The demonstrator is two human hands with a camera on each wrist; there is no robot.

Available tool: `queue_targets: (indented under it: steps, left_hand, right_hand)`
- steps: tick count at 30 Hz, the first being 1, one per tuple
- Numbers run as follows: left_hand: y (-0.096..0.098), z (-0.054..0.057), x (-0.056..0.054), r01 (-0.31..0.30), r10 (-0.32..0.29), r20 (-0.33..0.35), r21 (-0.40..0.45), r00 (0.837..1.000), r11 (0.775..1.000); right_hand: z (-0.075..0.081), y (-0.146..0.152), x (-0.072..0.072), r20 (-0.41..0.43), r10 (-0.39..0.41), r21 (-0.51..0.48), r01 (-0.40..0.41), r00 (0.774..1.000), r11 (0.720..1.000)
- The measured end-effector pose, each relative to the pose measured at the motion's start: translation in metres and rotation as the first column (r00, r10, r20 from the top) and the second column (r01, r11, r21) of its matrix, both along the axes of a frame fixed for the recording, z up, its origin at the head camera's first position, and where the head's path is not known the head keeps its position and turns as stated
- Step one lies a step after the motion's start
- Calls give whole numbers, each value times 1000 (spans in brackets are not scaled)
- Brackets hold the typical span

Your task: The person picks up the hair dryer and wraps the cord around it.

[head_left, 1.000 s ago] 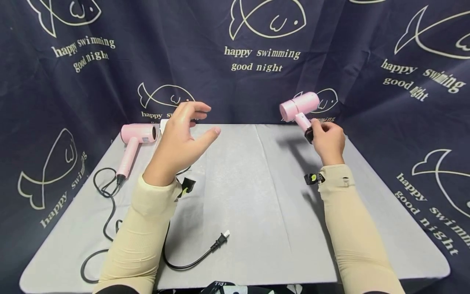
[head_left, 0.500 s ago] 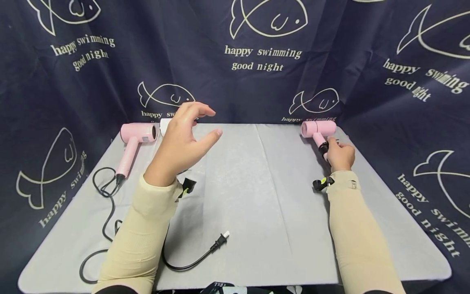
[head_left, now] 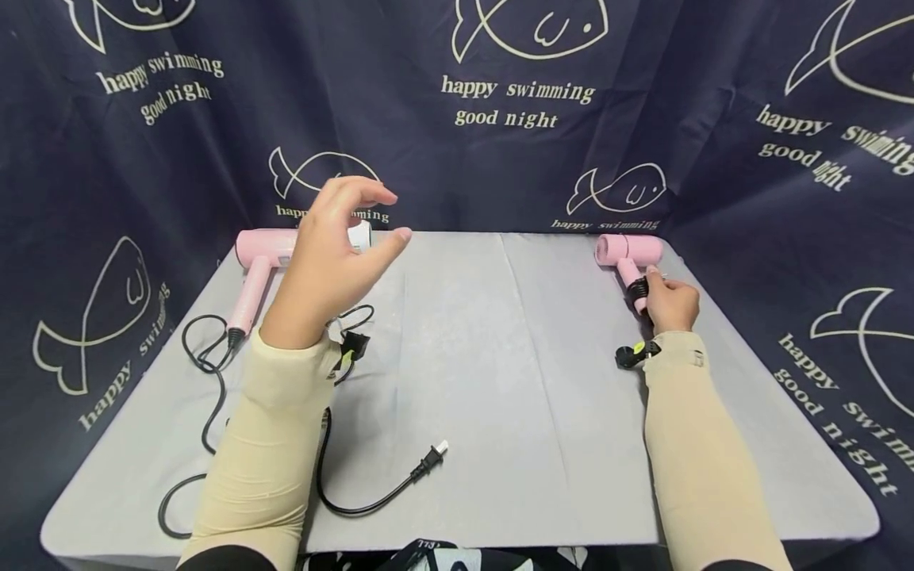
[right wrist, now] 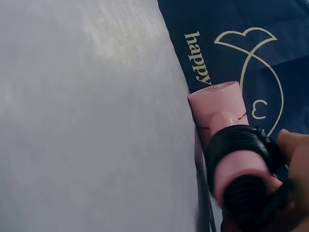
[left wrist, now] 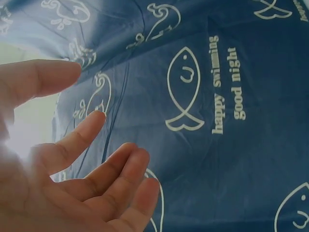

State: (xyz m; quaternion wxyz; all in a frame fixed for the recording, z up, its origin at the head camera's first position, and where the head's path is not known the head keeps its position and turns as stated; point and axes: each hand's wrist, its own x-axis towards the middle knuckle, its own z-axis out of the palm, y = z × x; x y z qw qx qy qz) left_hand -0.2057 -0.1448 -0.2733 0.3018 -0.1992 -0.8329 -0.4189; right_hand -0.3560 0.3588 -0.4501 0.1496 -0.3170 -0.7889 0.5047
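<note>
Cord-wrapped pink hair dryer (head_left: 629, 254) lies on grey table (head_left: 478, 349).

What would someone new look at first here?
Probably the big fish drawing on the dark blue cloth, top middle. Next, maybe the left pink hair dryer at the table's back left and the right pink hair dryer, held by the right hand, at its back right.

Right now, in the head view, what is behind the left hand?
Behind the left hand: part of a pink hair dryer, part of a white object, and the blue curtain. The hand covers the dryer's right end and some of the white object.
</note>
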Motion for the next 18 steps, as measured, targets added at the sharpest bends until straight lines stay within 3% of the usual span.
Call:
queue_targets:
  steps: [6, 11, 15, 18]
  left_hand:
    - [-13, 3, -4, -60, 59, 41, 41, 997, 997]
    - [-25, -1, -16, -123, 120, 116, 26, 986, 992]
    - [-39, -17, -37, -163, 164, 222, -23, 961, 986]
    - [-52, -39, -60, -174, 190, 328, -76, 925, 982]
  right_hand:
    - [-2, 1, 0, -53, 75, 19, -74, 996, 997]
    - [-2, -1, 2, -117, 195, 0, -196, 974, 981]
    - [-4, -1, 4, -110, 333, 102, -322, 937, 941]
    - [-7, 2, 3, -67, 415, 238, -389, 907, 890]
